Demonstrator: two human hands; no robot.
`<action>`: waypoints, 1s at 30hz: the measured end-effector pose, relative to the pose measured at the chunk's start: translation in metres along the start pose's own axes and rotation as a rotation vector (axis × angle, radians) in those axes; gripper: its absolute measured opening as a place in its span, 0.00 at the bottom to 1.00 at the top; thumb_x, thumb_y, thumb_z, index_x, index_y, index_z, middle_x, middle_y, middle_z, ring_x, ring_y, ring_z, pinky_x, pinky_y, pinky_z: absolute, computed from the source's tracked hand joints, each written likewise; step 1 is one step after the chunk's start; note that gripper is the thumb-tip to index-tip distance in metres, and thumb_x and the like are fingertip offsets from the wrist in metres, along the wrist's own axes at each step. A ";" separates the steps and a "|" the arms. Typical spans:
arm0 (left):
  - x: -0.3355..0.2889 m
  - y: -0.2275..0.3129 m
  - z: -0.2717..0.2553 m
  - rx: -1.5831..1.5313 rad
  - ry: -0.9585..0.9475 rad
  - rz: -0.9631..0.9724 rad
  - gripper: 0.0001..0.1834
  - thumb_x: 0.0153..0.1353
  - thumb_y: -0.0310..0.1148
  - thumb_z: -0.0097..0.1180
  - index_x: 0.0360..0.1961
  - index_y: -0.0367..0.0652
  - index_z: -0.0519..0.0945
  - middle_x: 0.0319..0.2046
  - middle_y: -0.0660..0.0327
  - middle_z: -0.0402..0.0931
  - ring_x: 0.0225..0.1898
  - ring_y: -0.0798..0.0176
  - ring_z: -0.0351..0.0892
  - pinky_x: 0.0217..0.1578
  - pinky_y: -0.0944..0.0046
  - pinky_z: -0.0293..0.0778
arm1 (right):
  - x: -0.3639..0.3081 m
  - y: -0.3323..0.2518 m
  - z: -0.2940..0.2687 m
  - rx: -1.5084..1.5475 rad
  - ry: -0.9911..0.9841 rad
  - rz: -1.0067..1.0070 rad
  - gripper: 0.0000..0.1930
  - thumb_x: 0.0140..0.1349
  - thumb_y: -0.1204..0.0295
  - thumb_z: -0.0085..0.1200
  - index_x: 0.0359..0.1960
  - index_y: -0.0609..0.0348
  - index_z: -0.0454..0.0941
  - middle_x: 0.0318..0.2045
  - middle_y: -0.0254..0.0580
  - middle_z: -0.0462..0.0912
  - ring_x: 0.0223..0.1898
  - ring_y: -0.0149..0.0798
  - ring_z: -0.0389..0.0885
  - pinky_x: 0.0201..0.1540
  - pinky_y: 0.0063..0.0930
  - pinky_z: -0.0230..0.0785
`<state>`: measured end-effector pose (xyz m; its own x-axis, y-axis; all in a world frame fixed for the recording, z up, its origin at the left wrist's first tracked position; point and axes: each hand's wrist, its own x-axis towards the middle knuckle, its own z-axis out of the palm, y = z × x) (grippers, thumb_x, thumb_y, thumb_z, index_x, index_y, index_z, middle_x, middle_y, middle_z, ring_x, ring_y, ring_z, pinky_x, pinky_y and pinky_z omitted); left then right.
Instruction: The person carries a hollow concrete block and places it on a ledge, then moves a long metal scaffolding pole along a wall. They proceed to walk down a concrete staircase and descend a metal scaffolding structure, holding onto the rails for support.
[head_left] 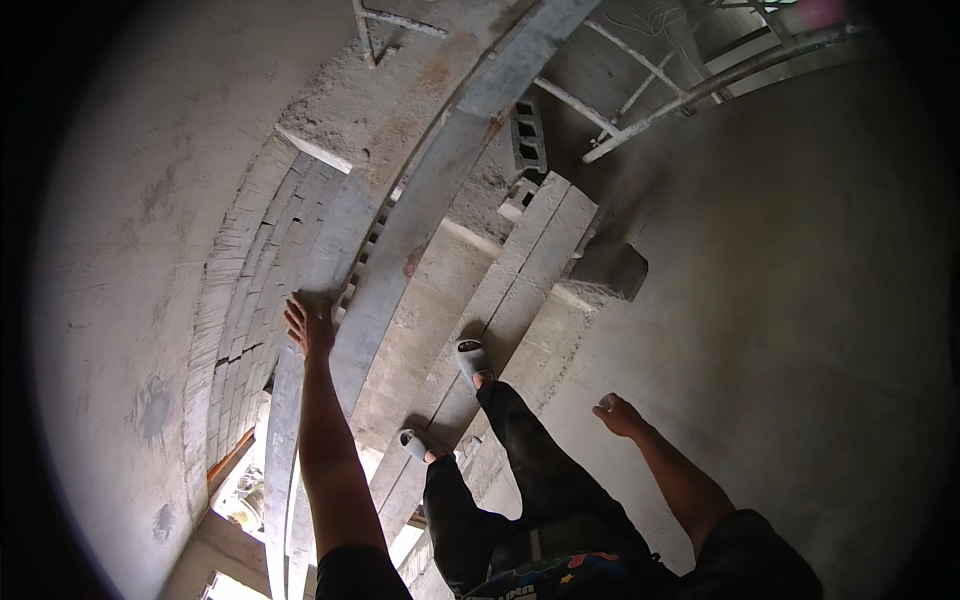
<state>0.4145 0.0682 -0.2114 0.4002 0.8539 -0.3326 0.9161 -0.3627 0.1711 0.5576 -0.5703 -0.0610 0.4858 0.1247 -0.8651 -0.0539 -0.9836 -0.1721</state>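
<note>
My left hand (pixel 310 322) rests with its fingers spread on the edge of a long, flat grey beam (pixel 335 235) beside the brick wall. A second long grey beam (pixel 420 215), with rusty stains, runs alongside it; a row of gaps shows between the two. My right hand (pixel 620 414) hangs to the right, apart from the beams, in front of the smooth grey wall. Its fingers are curled in; whether anything small is inside is hidden. I stand on narrow dusty planks (pixel 520 265), with a grey slipper (pixel 472 362) on each foot.
A hollow concrete block (pixel 528 135) stands beyond the planks' far end. White-spattered scaffold tubes (pixel 640 125) lie at the far right. Rough bricks (pixel 265 265) line the left wall (pixel 140 250). Bright openings (pixel 245 495) show below, at lower left. A dark block (pixel 612 270) sits beside the planks.
</note>
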 end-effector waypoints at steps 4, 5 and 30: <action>-0.017 -0.003 -0.029 -0.132 -0.159 -0.019 0.51 0.64 0.65 0.46 0.77 0.52 0.39 0.77 0.53 0.35 0.77 0.44 0.33 0.70 0.32 0.37 | 0.003 0.025 0.003 -0.012 -0.016 0.033 0.27 0.66 0.51 0.52 0.50 0.67 0.75 0.49 0.58 0.81 0.53 0.52 0.80 0.55 0.41 0.72; -0.025 -0.005 -0.037 -0.118 -0.177 0.011 0.52 0.64 0.65 0.47 0.77 0.50 0.40 0.77 0.52 0.36 0.77 0.44 0.34 0.71 0.33 0.37 | 0.006 0.026 0.003 0.006 -0.029 0.017 0.27 0.66 0.50 0.52 0.50 0.67 0.75 0.49 0.57 0.81 0.52 0.51 0.80 0.54 0.40 0.72; -0.252 -0.050 -0.252 -1.533 0.184 0.187 0.43 0.75 0.59 0.27 0.74 0.32 0.40 0.76 0.47 0.35 0.77 0.54 0.34 0.74 0.58 0.32 | -0.198 -0.485 0.046 1.233 -0.114 -0.729 0.38 0.74 0.44 0.25 0.75 0.62 0.47 0.76 0.53 0.45 0.77 0.46 0.41 0.76 0.40 0.31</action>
<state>0.2613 -0.0352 0.0974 0.3882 0.9156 -0.1045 -0.0916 0.1512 0.9842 0.4471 -0.1122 0.1720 0.6655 0.6102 -0.4299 -0.5643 0.0342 -0.8249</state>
